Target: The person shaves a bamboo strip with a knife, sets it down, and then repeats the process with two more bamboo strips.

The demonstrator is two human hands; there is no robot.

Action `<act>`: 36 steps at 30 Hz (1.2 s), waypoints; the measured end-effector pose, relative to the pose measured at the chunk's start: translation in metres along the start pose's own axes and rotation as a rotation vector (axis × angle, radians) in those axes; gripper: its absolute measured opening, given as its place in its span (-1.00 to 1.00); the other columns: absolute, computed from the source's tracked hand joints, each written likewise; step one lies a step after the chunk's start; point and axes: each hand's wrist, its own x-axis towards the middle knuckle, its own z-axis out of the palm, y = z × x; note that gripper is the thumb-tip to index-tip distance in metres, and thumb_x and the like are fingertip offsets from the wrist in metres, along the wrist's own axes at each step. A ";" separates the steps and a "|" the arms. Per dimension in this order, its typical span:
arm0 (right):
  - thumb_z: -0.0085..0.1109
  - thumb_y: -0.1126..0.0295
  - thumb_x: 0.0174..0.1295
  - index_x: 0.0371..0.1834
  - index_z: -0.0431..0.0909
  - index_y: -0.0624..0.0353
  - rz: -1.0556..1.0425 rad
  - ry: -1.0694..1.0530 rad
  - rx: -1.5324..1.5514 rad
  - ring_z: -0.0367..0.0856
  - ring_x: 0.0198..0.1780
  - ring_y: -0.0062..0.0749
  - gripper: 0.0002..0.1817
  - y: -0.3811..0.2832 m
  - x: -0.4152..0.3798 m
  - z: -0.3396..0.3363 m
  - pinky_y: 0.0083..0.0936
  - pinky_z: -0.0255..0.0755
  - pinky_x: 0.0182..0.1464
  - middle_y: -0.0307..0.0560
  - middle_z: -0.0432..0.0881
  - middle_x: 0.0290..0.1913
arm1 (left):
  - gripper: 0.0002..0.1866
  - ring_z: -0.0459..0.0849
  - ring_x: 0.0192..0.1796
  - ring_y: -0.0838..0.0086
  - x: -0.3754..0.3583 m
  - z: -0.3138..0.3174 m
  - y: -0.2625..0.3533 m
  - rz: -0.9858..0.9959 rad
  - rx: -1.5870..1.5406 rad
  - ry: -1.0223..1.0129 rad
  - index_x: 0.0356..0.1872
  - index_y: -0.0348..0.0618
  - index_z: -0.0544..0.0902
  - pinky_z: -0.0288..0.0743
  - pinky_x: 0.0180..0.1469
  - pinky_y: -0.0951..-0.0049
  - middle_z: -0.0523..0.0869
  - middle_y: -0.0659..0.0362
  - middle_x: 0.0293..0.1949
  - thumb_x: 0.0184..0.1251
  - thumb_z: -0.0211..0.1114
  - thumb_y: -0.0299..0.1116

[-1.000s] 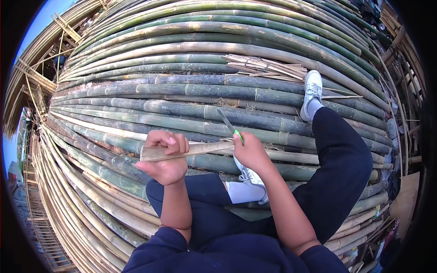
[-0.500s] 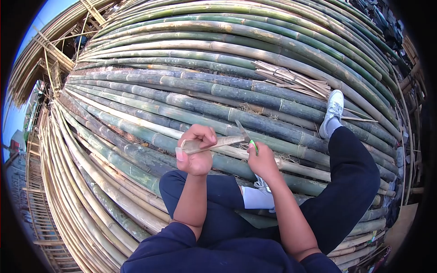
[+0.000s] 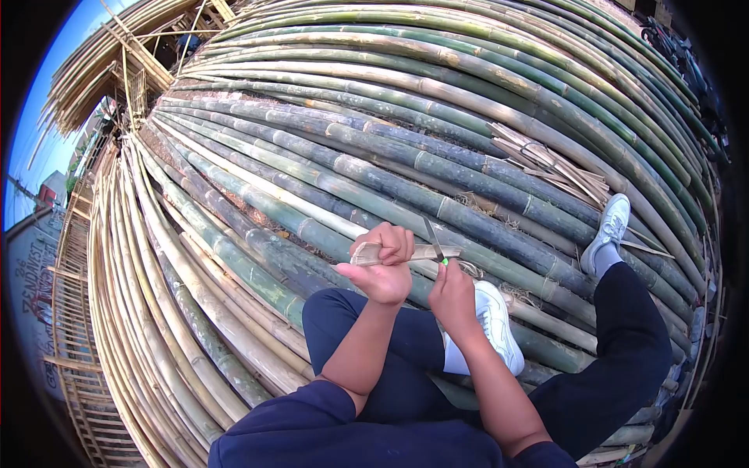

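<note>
A flat, pale bamboo strip point(image 3: 424, 252) lies across my left hand point(image 3: 382, 269), whose fingers curl over it near its wide left end. My right hand point(image 3: 452, 295) is closed around the green handle of a knife point(image 3: 434, 240). The knife's blade points up and slightly left, and it crosses the strip near its right end. Both hands are above my crossed leg, with the strip running roughly sideways between them.
Long green and grey bamboo poles point(image 3: 374, 168) lie side by side beneath me. A bundle of split strips point(image 3: 546, 160) rests on them near my white shoe point(image 3: 611, 226). Thinner tan poles point(image 3: 133, 312) and a slatted bamboo frame point(image 3: 82, 343) are at the left.
The view has shifted, so the scene sits further right. The knife has moved left along the strip and stands more upright. More of my near shoe shows.
</note>
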 end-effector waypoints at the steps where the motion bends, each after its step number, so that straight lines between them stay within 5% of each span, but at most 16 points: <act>1: -0.06 0.41 0.37 -0.46 0.36 0.31 0.016 0.009 -0.010 0.54 -0.52 0.30 -0.75 0.013 0.000 0.005 0.02 0.38 -0.48 0.32 0.51 -0.63 | -0.24 -0.01 -0.65 0.62 0.000 -0.001 0.001 -0.022 -0.002 0.002 -0.65 -0.08 0.14 -0.14 -0.57 0.52 0.11 0.33 -0.70 0.26 -0.24 0.51; 3: -0.05 0.41 0.37 -0.47 0.37 0.30 0.005 0.014 0.023 0.55 -0.52 0.28 -0.75 0.025 0.007 0.007 0.00 0.41 -0.47 0.30 0.51 -0.64 | -0.26 -0.02 -0.66 0.61 0.004 -0.007 0.003 -0.034 -0.020 0.114 -0.65 -0.06 0.14 -0.14 -0.56 0.52 0.12 0.32 -0.72 0.25 -0.21 0.48; 9: -0.01 0.41 0.35 -0.41 0.36 0.30 -0.022 -0.036 0.032 0.56 -0.55 0.24 -0.80 -0.048 0.003 -0.020 0.01 0.41 -0.49 0.29 0.51 -0.64 | -0.38 -0.05 -0.67 0.55 0.021 -0.009 0.009 -0.074 -0.050 0.025 -0.68 -0.03 0.12 -0.13 -0.57 0.44 0.09 0.31 -0.76 0.21 -0.16 0.34; 16: 0.01 0.39 0.34 -0.41 0.41 0.31 -0.027 -0.076 0.075 0.58 -0.54 0.25 -0.79 0.007 0.020 0.003 0.00 0.44 -0.48 0.27 0.51 -0.66 | -0.37 -0.05 -0.69 0.54 0.021 -0.032 0.015 -0.134 -0.145 -0.164 -0.69 -0.03 0.10 -0.15 -0.57 0.43 0.08 0.30 -0.78 0.19 -0.11 0.33; 22: 0.04 0.37 0.33 -0.39 0.38 0.31 0.014 -0.080 0.015 0.58 -0.58 0.18 -0.78 -0.067 -0.006 -0.023 -0.05 0.46 -0.52 0.25 0.52 -0.68 | -0.39 -0.02 -0.72 0.55 0.015 -0.011 0.015 -0.094 -0.086 0.028 -0.72 -0.04 0.11 -0.15 -0.61 0.45 0.11 0.30 -0.79 0.18 -0.08 0.29; 36: 0.06 0.35 0.32 -0.37 0.38 0.28 0.001 -0.118 -0.041 0.60 -0.54 0.21 -0.78 -0.054 -0.002 -0.014 -0.06 0.47 -0.49 0.26 0.53 -0.65 | -0.35 -0.13 -0.75 0.61 0.019 -0.032 0.022 -0.089 -0.086 -0.225 -0.77 -0.04 0.07 -0.28 -0.65 0.50 -0.01 0.36 -0.81 0.21 -0.07 0.29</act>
